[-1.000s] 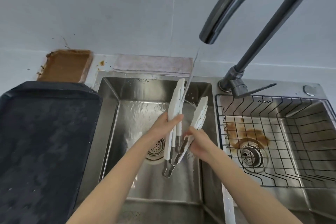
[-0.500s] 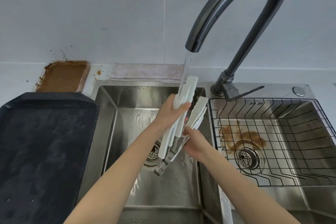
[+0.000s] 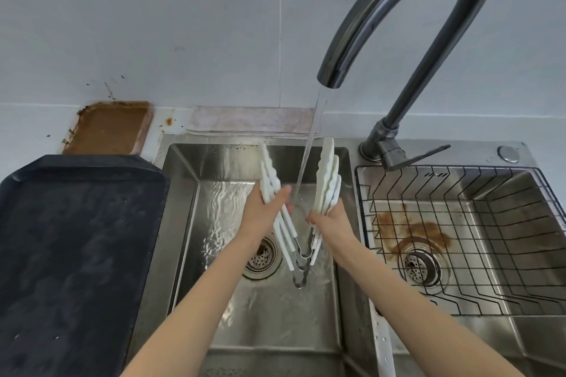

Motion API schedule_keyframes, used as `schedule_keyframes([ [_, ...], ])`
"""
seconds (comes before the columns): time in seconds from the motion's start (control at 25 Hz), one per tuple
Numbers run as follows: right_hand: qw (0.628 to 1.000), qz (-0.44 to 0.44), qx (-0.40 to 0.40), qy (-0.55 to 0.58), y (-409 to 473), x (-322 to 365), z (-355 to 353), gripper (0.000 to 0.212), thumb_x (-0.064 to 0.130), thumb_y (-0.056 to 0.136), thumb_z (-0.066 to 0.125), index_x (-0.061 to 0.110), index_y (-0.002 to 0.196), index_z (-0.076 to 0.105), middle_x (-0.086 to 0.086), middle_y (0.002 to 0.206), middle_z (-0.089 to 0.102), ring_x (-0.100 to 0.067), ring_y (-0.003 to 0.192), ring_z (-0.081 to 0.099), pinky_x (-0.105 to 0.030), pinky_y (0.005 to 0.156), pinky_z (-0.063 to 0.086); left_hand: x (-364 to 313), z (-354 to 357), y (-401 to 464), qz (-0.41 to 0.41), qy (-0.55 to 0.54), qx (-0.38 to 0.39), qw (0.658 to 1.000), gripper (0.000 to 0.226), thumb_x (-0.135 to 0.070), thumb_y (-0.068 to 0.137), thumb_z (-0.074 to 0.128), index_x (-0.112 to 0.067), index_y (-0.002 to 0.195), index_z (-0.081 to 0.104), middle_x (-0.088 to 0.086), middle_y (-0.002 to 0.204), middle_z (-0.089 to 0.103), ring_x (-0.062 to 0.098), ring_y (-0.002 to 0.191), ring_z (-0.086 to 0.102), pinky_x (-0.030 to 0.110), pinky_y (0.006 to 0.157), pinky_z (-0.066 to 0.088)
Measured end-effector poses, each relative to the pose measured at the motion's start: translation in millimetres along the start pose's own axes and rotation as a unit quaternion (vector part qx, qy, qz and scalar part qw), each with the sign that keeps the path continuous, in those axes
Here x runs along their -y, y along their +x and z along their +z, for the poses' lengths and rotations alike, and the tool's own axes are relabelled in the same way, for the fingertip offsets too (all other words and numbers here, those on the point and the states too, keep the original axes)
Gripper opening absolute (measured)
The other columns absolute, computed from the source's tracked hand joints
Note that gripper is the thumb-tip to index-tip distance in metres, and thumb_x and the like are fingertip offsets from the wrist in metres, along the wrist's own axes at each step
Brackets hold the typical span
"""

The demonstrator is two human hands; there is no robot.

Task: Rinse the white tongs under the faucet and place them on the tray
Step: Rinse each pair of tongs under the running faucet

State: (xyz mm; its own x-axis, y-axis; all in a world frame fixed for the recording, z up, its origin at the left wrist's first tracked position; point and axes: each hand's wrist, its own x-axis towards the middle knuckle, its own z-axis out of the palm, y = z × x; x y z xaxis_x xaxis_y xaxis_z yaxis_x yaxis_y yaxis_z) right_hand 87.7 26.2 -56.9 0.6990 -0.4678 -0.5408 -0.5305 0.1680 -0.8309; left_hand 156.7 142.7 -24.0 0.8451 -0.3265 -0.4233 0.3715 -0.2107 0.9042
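Observation:
Several white tongs point(image 3: 328, 180) are held together over the left sink basin point(image 3: 183, 193), spread into a wide V with the metal hinge ends pointing down. My left hand point(image 3: 263, 208) grips the left arms of the tongs. The right arms are gripped by my right hand point(image 3: 330, 220). Water from the dark curved faucet point(image 3: 367, 24) streams down between the two spread sides. The black tray point(image 3: 76, 254) lies on the counter left of the sink, with nothing on it.
A wire rack point(image 3: 459, 239) sits in the right basin, which has a brown stain around its drain. A brown-stained dish point(image 3: 110, 127) and a folded cloth point(image 3: 251, 119) lie along the back wall. The faucet lever point(image 3: 422, 154) points right.
The tongs were held nearly closed and tilted; now my hands have pulled their arms apart into a wide V, and the stream falls between them.

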Motion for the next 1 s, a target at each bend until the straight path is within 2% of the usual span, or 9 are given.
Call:
schedule_keyframes([
  [0.12,0.995,-0.054,0.013,-0.088,-10,24,3,0.035,0.002,0.08,0.059,0.01,0.11,0.043,-0.001,0.086,0.054,-0.01,0.074,0.052,-0.021,0.061,0.045,12,-11,0,-0.091,-0.134,-0.027,0.986,0.01,-0.024,0.089,0.058,-0.017,0.083,0.057,-0.005,0.06,0.068,0.008,0.062,0.067,0.032,0.075,0.056],
  [0.24,0.981,-0.117,0.045,-0.147,-17,44,12,0.03,0.001,0.078,0.059,0.011,0.1,0.041,-0.011,0.086,0.059,-0.016,0.068,0.053,-0.039,0.067,0.052,20,-18,-1,-0.149,-0.239,-0.028,0.959,0.02,-0.027,0.09,0.056,-0.014,0.075,0.059,-0.001,0.06,0.07,0.013,0.065,0.067,0.033,0.072,0.053],
  [0.32,0.976,-0.137,0.05,-0.165,-19,52,16,0.032,0.0,0.078,0.057,0.008,0.105,0.041,-0.019,0.092,0.065,-0.02,0.067,0.055,-0.04,0.069,0.053,21,-20,-1,-0.163,-0.272,-0.022,0.948,0.02,-0.028,0.09,0.055,-0.013,0.077,0.06,0.001,0.067,0.071,0.014,0.076,0.066,0.032,0.072,0.051],
  [0.4,0.973,-0.145,0.054,-0.173,-19,56,17,0.042,0.0,0.079,0.057,0.007,0.116,0.038,-0.019,0.1,0.066,-0.018,0.069,0.058,-0.039,0.071,0.054,20,-23,2,-0.17,-0.292,-0.022,0.941,0.017,-0.028,0.09,0.056,-0.014,0.08,0.06,0.003,0.077,0.068,0.018,0.086,0.063,0.033,0.074,0.051],
  [0.52,0.971,-0.159,0.068,-0.163,-19,57,15,0.06,0.004,0.078,0.061,0.016,0.131,0.034,-0.006,0.098,0.067,-0.018,0.082,0.062,-0.039,0.079,0.057,17,-25,7,-0.175,-0.298,-0.01,0.938,0.018,-0.031,0.087,0.059,-0.015,0.095,0.061,0.001,0.079,0.069,0.017,0.085,0.064,0.035,0.078,0.052],
  [0.64,0.97,-0.147,0.073,-0.181,-20,54,10,0.047,0.009,0.082,0.06,0.013,0.125,0.04,0.003,0.086,0.06,-0.011,0.074,0.058,-0.029,0.071,0.052,16,-26,6,-0.163,-0.284,0.002,0.945,0.027,-0.032,0.087,0.059,-0.015,0.107,0.057,0.001,0.093,0.066,0.015,0.088,0.064,0.033,0.077,0.052],
  [0.72,0.967,-0.13,0.071,-0.207,-22,47,4,0.036,0.016,0.085,0.06,0.01,0.116,0.043,0.001,0.086,0.055,-0.009,0.07,0.05,-0.02,0.06,0.043,15,-26,3,-0.149,-0.261,0.013,0.954,0.022,-0.031,0.088,0.058,-0.016,0.105,0.058,0.002,0.095,0.066,0.015,0.088,0.063,0.032,0.075,0.051],
  [0.84,0.972,-0.099,0.076,-0.201,-25,33,-5,0.032,0.019,0.085,0.062,0.017,0.112,0.046,0.003,0.091,0.057,-0.011,0.082,0.053,-0.013,0.062,0.038,14,-25,-3,-0.129,-0.228,0.038,0.964,0.019,-0.027,0.088,0.056,-0.018,0.105,0.058,0.001,0.099,0.066,0.016,0.096,0.063,0.03,0.078,0.051],
  [1.0,0.986,-0.056,0.075,-0.135,-25,20,-12,0.032,0.016,0.082,0.066,0.018,0.107,0.047,0.005,0.088,0.061,-0.01,0.083,0.055,-0.02,0.071,0.04,9,-21,-12,-0.102,-0.201,0.061,0.972,0.01,-0.019,0.089,0.056,-0.024,0.097,0.057,0.002,0.097,0.066,0.017,0.099,0.063,0.04,0.094,0.047],
])
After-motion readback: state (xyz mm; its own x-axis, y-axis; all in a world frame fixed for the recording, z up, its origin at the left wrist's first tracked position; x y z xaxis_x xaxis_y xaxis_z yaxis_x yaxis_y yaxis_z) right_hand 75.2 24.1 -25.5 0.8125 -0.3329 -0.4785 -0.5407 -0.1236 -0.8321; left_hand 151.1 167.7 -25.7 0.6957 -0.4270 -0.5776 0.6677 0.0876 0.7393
